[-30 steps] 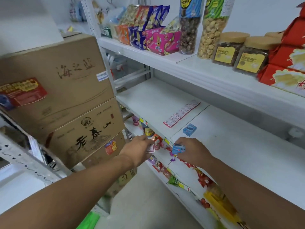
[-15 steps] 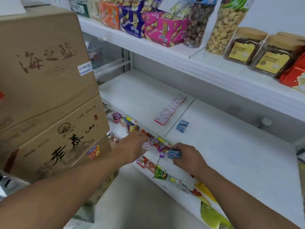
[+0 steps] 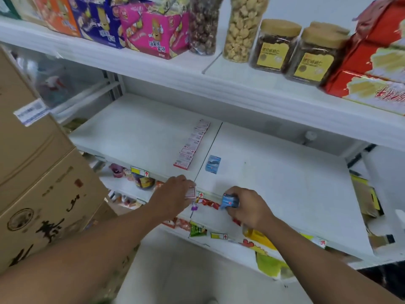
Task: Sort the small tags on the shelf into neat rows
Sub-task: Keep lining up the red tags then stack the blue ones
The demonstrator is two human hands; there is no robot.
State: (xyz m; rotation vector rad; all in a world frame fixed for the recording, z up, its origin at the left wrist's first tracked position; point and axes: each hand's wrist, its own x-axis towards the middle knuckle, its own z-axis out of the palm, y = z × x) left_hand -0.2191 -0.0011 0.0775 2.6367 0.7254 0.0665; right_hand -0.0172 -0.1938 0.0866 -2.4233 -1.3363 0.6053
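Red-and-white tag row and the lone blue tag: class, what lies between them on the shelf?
In the head view, only bare white shelf and the dark seam between its panels separate the tag row from the blue tag.

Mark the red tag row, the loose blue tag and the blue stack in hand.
red tag row (image 3: 192, 145), head view, middle of the strip
loose blue tag (image 3: 213, 163), head view, its face
blue stack (image 3: 229, 201), head view, exposed front

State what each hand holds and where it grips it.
Left hand pinches one red-and-white tag by its left edge. Right hand grips a small stack of blue tags at its right end.
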